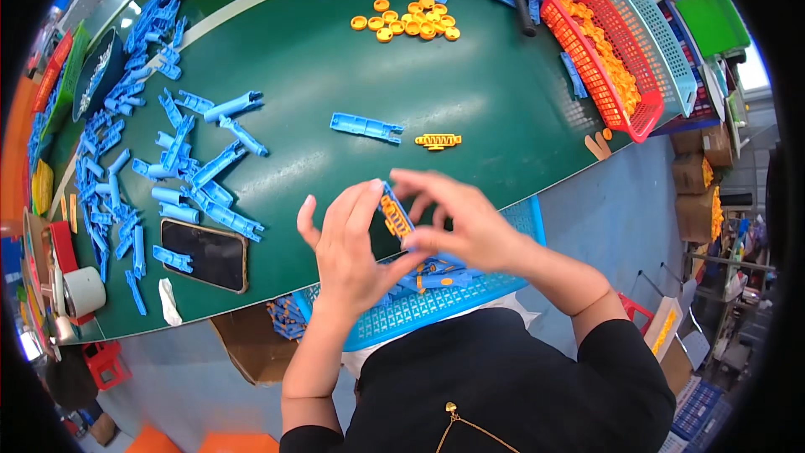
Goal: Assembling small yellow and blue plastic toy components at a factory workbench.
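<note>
Over the table's near edge, my left hand (345, 243) and my right hand (474, 222) both grip a blue plastic shell (386, 191). A yellow spring-shaped insert (395, 216) lies inside the shell. My left thumb and fingers hold its left side, while my right thumb and fingers close on its right side. Just beyond the hands, another blue half shell (366, 127) rests hollow side up. To its right is a second yellow spring-shaped insert (438, 142).
Loose blue shells (205, 172) cover the left, near a phone (210, 256). Yellow caps (411, 23) lie at the back. A red basket (579, 54) of yellow parts stands right, beside a black-handled tool (520, 4). Below the edge sits a blue basket (528, 222) of shells.
</note>
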Motion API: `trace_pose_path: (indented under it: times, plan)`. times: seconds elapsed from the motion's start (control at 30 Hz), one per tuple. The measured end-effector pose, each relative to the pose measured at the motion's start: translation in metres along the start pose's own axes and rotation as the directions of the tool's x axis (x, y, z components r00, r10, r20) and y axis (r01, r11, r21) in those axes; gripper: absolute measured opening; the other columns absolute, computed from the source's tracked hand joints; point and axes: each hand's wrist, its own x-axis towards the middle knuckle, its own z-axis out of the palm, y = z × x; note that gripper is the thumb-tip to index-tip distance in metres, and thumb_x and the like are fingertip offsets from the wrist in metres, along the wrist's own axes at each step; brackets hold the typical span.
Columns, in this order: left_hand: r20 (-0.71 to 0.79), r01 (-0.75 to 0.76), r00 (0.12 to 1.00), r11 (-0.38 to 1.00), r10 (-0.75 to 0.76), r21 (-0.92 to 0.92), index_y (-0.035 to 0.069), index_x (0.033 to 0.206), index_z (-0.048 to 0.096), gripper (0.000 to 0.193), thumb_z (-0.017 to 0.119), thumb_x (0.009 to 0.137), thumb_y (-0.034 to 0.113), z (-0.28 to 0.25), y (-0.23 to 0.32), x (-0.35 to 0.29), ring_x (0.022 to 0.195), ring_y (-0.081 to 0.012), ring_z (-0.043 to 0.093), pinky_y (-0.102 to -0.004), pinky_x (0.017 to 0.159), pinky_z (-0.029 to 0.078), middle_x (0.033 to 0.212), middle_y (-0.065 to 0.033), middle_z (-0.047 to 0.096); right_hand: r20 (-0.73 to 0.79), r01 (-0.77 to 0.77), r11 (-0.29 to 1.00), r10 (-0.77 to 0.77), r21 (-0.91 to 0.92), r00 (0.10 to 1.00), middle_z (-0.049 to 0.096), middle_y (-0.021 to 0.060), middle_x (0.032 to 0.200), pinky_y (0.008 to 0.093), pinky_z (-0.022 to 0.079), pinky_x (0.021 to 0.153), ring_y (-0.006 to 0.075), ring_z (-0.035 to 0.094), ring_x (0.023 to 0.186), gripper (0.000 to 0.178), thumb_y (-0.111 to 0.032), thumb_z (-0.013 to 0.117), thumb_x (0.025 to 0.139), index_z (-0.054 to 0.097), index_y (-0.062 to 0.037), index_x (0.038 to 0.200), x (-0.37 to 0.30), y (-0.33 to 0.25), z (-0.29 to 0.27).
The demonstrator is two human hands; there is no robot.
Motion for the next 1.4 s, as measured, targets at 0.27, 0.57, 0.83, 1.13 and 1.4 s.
trace_pose_path:
  times: [0.27,0.57,0.83,1.13,1.4]
  plan:
    - [0.382,0.102,0.924,0.981,-0.033,-0.162,0.005,0.094,0.058,0.039,0.084,0.068,0.019,-0.039,0.018,0.029,0.093,-0.0253,0.062,-0.0349,0.076,0.05,0.103,-0.012,0.063,0.319,0.386,0.811,-0.261,-0.44,0.911,0.061,0.015,0.067,0.0449,0.049,0.064,0.037,0.061,0.067,0.017,-0.019,0.062,0.086,0.063,-0.002,0.083,0.002,-0.001,-0.02]
    - [0.74,0.713,0.665,0.385,-0.106,-0.586,-0.001,0.121,0.048,0.031,0.056,0.094,0.011,-0.032,0.002,0.031,0.064,-0.0155,0.06,-0.0247,0.063,0.049,0.089,-0.0154,0.068,-0.043,0.171,0.336,-0.545,-0.926,0.838,0.065,0.0072,0.1,0.0381,0.051,0.082,0.0286,0.059,0.095,0.022,-0.006,0.059,0.083,0.073,-0.0139,0.098,0.153,0.001,-0.16]
    - [0.593,0.566,0.786,-0.183,-0.172,-0.804,-0.001,0.121,0.048,0.042,0.032,0.103,0.032,-0.005,0.0,0.04,0.077,-0.0166,0.049,-0.0356,0.088,0.039,0.08,-0.0034,0.049,-0.048,0.237,0.387,-0.599,-0.891,0.799,0.064,0.0091,0.104,0.036,0.048,0.086,0.0265,0.06,0.1,0.017,-0.013,0.06,0.09,0.062,-0.0053,0.105,0.177,0.023,-0.182]
    - [0.343,0.403,0.866,0.101,-0.363,-0.909,-0.003,0.124,0.047,0.038,0.041,0.102,0.028,0.003,0.0,0.032,0.098,-0.018,0.059,-0.0311,0.09,0.046,0.113,-0.0188,0.062,-0.235,0.023,0.706,-0.267,-0.708,0.935,0.052,0.0109,0.101,0.0319,0.045,0.078,0.0214,0.053,0.085,0.03,-0.007,0.054,0.093,0.058,-0.0035,0.123,-0.005,0.029,-0.096]
    - [0.396,0.43,0.842,0.014,-0.366,-0.903,-0.003,0.125,0.048,0.034,0.051,0.099,0.019,0.015,0.007,0.031,0.094,-0.0187,0.064,-0.0318,0.084,0.053,0.111,-0.0203,0.064,-0.448,-0.081,0.698,-0.363,-0.712,0.817,0.053,0.0091,0.096,0.0331,0.044,0.081,0.0246,0.051,0.089,0.036,-0.006,0.065,0.084,0.062,-0.0059,0.12,-0.031,0.045,-0.091]
